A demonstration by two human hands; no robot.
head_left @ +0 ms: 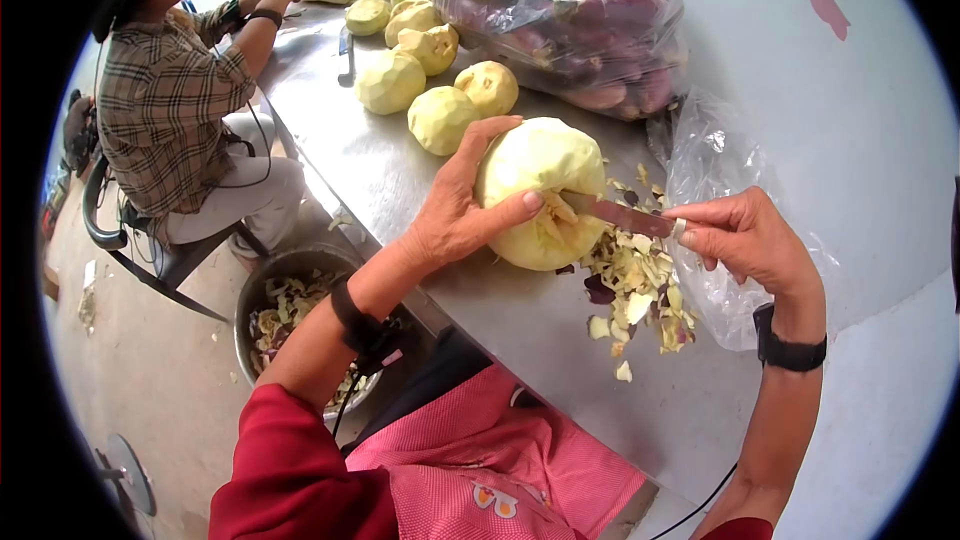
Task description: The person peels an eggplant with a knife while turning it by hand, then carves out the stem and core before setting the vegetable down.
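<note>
My left hand point(470, 202) is wrapped round the left side of a large, pale yellow-green peeled vegetable point(545, 162), thumb on its front. My right hand point(735, 238) is closed on a knife point(630, 217), whose blade tip is at the hollow in the vegetable's right side. Peel scraps point(640, 295) lie on the metal table point(480, 305) below the blade. Several smaller peeled vegetables point(441, 120) sit just beyond my left hand.
A clear bag of purple vegetables point(590, 25) stands at the back, with loose plastic point(720, 160) beside it. A metal basin point(243, 315) holding peelings is on the floor at left. A seated person point(175, 105) works at the table's far left edge.
</note>
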